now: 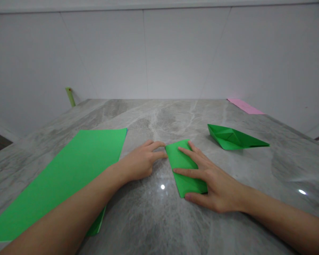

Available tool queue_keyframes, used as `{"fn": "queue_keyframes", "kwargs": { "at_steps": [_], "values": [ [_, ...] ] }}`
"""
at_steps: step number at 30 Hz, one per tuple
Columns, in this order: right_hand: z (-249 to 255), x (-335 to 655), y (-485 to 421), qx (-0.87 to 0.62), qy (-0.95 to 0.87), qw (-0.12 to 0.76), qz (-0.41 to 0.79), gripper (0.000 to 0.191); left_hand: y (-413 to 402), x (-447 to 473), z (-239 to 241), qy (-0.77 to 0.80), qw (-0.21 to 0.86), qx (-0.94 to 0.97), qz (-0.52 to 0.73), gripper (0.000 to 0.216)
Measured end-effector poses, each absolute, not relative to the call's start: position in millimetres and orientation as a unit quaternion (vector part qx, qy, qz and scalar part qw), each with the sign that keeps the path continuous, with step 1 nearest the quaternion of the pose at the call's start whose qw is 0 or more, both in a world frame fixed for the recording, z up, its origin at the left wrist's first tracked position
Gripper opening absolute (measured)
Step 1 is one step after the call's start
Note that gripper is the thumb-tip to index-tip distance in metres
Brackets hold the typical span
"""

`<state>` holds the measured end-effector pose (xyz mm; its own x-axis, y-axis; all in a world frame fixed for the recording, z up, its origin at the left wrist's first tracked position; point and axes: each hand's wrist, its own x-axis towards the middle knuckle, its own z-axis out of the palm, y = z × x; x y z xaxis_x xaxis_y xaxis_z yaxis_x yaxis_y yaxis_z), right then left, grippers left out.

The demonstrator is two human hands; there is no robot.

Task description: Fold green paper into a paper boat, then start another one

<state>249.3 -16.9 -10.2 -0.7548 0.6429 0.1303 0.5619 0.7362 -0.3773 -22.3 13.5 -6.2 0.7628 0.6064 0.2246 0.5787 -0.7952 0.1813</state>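
A folded piece of green paper (186, 166) lies flat on the table in front of me. My right hand (206, 171) rests on its right part, fingers spread across the top and the thumb at the near edge. At the far left corner of the folded paper, the fingertips of my left hand (145, 159) touch or nearly touch its edge. Two of those fingers reach out slightly bent; the underside of the hand is hidden. Beyond my right hand sits a green paper boat (234, 138), pointed at both ends.
Large green paper sheets (77, 170) lie to the left, partly under my left forearm. A pink sheet of paper (244, 106) lies at the far right edge of the grey marbled table (149, 226). A light green object (70, 96) shows beyond the table's left edge. A white wall (170, 53) stands behind.
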Motion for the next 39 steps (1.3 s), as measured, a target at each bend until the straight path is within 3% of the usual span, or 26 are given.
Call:
{"fn": "queue_keyframes", "kwargs": {
  "at_steps": [39],
  "values": [
    [-11.1,247.2,-15.9,-0.333,-0.922,0.123,0.155,0.061,11.8,-20.2,-2.7,0.307,0.036,0.946,0.103,0.053]
  ]
}}
